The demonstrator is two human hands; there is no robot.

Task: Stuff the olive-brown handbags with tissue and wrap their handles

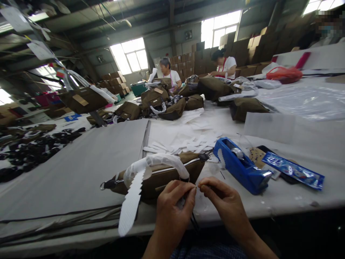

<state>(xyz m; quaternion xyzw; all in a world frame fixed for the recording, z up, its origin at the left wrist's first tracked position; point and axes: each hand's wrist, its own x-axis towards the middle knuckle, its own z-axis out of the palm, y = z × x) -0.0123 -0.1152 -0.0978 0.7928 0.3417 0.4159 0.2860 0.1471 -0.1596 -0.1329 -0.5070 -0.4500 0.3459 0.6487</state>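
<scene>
An olive-brown bag (151, 187) with a silver zipper lies on the table in front of me. Its handle (161, 160) is wrapped in white padding, and a white strip with a jagged edge (132, 201) hangs down from the wrapping. My left hand (175, 198) pinches thumb and fingers together just below the handle's right end, against the bag's near side. Close beside its fingertips, my right hand (219, 192) is also closed in a pinch. Whatever is between the fingers of either hand is too small to make out.
A blue tape dispenser (239, 165) stands right of the bag, beside a blue-and-white packet (293, 169). White strips (183, 144) lie beyond the bag. More brown bags (156, 97) are piled farther back, where two people work. One bag (83, 100) hangs at left.
</scene>
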